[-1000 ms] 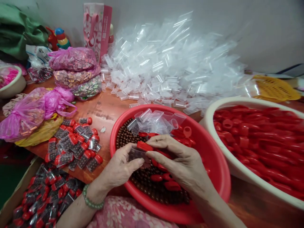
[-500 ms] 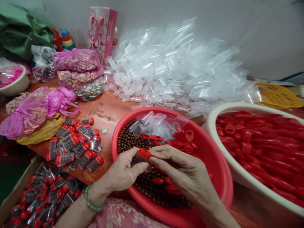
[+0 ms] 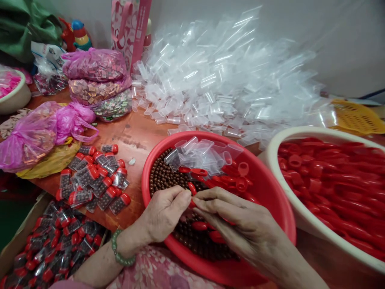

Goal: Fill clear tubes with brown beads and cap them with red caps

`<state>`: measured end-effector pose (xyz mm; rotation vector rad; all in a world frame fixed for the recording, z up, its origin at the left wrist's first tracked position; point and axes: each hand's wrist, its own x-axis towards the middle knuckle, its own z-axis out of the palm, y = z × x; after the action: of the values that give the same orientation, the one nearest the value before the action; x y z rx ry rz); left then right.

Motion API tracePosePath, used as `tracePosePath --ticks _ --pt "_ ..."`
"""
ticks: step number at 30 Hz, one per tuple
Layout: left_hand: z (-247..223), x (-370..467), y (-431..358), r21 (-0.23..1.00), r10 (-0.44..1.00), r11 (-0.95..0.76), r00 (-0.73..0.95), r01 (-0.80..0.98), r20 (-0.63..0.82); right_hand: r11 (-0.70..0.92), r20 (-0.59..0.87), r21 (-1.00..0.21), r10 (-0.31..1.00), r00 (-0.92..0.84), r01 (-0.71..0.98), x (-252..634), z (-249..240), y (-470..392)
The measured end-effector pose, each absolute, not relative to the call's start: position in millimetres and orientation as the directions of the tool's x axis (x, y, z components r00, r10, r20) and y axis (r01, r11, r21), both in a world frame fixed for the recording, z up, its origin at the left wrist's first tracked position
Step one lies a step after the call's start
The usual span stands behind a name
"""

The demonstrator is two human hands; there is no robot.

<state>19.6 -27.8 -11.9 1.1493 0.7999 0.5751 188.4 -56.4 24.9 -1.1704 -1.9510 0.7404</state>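
Both hands meet over a red basin [image 3: 287, 216] of brown beads [image 3: 165, 175], clear tubes [image 3: 207, 154] and red plastic pieces [image 3: 242, 176]. My left hand [image 3: 168, 212], below a green bead bracelet, is closed with thumb and fingers pinched on a small item mostly hidden by the fingers. My right hand [image 3: 234, 216] pinches a red cap [image 3: 191, 202] at the same spot, its fingertips almost touching the left thumb. Only a bit of red shows between them.
Filled red-capped tubes [image 3: 99, 176] lie on the table at left, with more in a box [image 3: 57, 241] below. A white basin [image 3: 272, 160] of red parts stands right. Clear tubes [image 3: 216, 80] pile behind; pink bags [image 3: 33, 136] sit left.
My hands have drawn closer together and the left fingers have closed over the piece, so the red cap is now mostly covered. The camera view has shifted slightly.
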Motion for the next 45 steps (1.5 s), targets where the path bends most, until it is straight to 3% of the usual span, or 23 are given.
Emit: tracePosePath --ticks 7,12,15,18,24,26,31,35,38,40,45 --pt "-13.0 24.0 -29.4 0.964 0.796 0.266 0.562 0.01 -0.225 0.32 0.146 -0.832 0.914 -0.378 0.453 198.9 33.5 -54.5" --pt "-11.0 21.5 -27.1 0.926 0.775 0.369 0.578 -0.084 -0.256 0.047 0.052 -0.965 0.999 0.014 0.257 195.8 23.2 -55.7" --pt "-13.3 18.7 -24.5 0.896 0.768 0.413 0.591 -0.16 -0.248 0.095 0.156 -0.923 0.978 0.137 0.374 187.4 14.7 -59.6" --pt "-15.8 15.7 -22.4 0.878 0.74 0.431 0.639 -0.209 -0.212 0.159 0.26 -0.835 0.958 0.122 0.527 180.7 9.9 -61.3" --pt "-13.1 14.5 -21.9 0.9 0.732 0.389 0.658 -0.196 -0.174 0.118 0.155 -0.947 0.982 0.104 0.298 175.0 8.9 -54.7" --pt "-11.8 14.8 -21.9 0.908 0.74 0.373 0.651 -0.189 -0.168 0.122 0.158 -0.946 0.983 0.096 0.299 176.2 8.9 -53.7" --pt "-10.0 15.7 -22.1 0.953 0.746 0.279 0.651 -0.118 -0.138 0.189 0.193 -0.825 0.98 -0.05 0.533 184.6 10.1 -52.8" --pt "-11.2 17.9 -23.0 0.99 0.751 0.13 0.647 0.048 -0.13 0.397 0.196 -0.533 0.917 -0.348 0.747 180.6 15.5 -43.8" --pt "-14.5 19.6 -23.2 0.995 0.763 0.099 0.639 0.032 -0.097 0.536 0.217 -0.329 0.844 -0.49 0.778 171.8 19.8 -36.0" --pt "-16.2 20.4 -23.0 0.992 0.775 0.118 0.628 -0.048 -0.062 0.554 0.23 -0.308 0.832 -0.504 0.774 168.6 22.6 -33.7" --pt "-13.5 19.6 -21.3 0.962 0.788 0.246 0.602 -0.118 -0.128 0.458 0.279 -0.41 0.886 -0.37 0.789 177.3 25.7 -41.8"
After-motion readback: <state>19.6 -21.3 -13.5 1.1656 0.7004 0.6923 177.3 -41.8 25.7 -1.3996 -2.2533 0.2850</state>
